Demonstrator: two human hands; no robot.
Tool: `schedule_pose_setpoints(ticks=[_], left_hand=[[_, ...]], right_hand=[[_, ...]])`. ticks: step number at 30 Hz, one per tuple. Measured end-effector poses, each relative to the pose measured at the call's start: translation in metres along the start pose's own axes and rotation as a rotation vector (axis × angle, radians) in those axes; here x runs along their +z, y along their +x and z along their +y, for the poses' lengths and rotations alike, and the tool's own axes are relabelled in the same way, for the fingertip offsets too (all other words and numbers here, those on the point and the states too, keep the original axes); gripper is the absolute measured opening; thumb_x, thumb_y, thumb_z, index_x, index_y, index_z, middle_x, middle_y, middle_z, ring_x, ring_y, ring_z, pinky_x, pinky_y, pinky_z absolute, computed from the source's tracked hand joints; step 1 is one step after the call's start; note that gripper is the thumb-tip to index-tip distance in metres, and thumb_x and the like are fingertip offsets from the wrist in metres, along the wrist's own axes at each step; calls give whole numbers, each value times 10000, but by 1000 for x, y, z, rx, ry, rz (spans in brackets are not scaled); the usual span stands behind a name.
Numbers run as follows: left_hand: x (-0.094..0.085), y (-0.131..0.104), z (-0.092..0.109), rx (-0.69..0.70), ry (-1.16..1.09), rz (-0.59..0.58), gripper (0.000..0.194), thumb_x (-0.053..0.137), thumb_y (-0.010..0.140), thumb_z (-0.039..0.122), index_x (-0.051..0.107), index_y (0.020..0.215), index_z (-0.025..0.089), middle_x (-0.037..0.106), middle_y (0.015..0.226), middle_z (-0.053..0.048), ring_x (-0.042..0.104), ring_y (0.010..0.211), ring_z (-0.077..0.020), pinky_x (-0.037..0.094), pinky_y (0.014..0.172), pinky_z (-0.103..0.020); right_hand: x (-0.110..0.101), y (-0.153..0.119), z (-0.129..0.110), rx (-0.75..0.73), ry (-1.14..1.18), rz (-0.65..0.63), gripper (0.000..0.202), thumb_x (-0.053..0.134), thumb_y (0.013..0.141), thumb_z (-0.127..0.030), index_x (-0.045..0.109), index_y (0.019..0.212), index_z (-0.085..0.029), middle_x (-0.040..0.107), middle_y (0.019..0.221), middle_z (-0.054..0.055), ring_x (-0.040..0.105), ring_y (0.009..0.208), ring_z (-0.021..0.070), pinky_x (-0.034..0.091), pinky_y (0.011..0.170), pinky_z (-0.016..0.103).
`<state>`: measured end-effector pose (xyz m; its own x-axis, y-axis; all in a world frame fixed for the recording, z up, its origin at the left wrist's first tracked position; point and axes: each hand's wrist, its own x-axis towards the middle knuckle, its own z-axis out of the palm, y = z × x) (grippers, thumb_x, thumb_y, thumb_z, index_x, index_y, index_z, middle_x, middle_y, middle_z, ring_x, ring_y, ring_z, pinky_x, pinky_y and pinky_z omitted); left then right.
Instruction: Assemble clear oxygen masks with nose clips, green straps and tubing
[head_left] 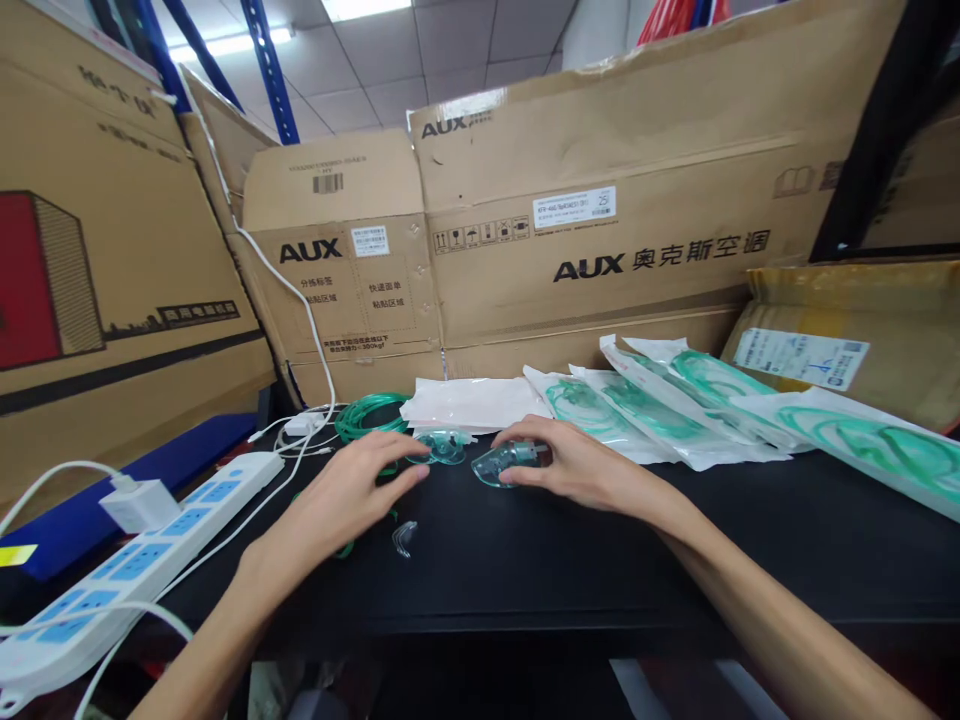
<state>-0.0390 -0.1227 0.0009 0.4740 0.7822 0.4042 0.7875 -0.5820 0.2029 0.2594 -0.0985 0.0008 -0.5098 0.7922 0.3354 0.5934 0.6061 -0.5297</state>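
"Bare forearms (765,600) come nearest us, reaching in from four and eight o'clock. What do the hands have?"

"The right hand (574,462), at five o'clock, has its fingers curled round a clear, greenish mask (492,466) by its fitting. That puts the mask over the black bench (600,560), just off centre towards six o'clock."

"And the left hand (349,490)?"

"At seven o'clock, thumb and fingers well parted, nothing gripped. Its fingertips reach beside a second clear green piece (450,448); I can't tell whether they touch."

"How would you handle that mask?"

"Lightly. Its shell looks thin, so I'd keep the pinch on the fitting and spare the rim. I'd also mind the small clear curved piece (403,538) at seven o'clock, easily swept aside, and keep the coiled green tubing (371,415), towards eight, off the wrist."

"Any writing?"

"AUX, twice, on the large carton (660,190) at one o'clock; beside the lower one, 奥克斯空调. Its white label starts KFR and shows a 25. AUX again on the smaller carton (337,320) at ten, with 快递面单 and small print that seems to end in 300kgf."

"The taped parcel (900,350) at three?"

"Its label is too small to read. I can't make out print on the green-filled packets (630,405) at four, either."
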Motion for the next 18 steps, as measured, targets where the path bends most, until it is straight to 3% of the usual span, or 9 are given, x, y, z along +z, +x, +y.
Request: schedule_pose_setpoints(ticks=[4,7,11,18], left_hand=[[-6,53,-14,-37,-32,-90,331,570,957,452,726,1164,245,735,1202,-61,639,1134,-281,451,1004,-392],[1,74,-25,-16,-78,-138,254,633,901,437,765,1007,247,771,1025,-36,689,965,-241,493,885,-326],[11,74,-32,-4,-141,-121,246,620,909,418,753,1003,233,763,990,-36,693,902,-210,502,823,-295],[14,68,-43,-2,-232,-104,235,660,893,422,742,978,219,752,1040,-50,686,951,-213,504,878,-311]], right_hand=[[-2,39,-1,-37,-61,62,310,753,878,-320,703,1163,-208,701,1192,92,640,1084,256,488,968,443],[5,62,2,-41,-88,124,302,668,957,-351,660,1209,-185,669,1254,89,649,1114,253,515,970,495],[22,67,12,-34,-87,127,319,654,971,-350,639,1237,-174,668,1239,89,674,1056,240,562,901,463],[35,58,23,-52,-101,46,331,649,974,-365,635,1249,-181,670,1230,88,677,1035,234,565,892,458]])
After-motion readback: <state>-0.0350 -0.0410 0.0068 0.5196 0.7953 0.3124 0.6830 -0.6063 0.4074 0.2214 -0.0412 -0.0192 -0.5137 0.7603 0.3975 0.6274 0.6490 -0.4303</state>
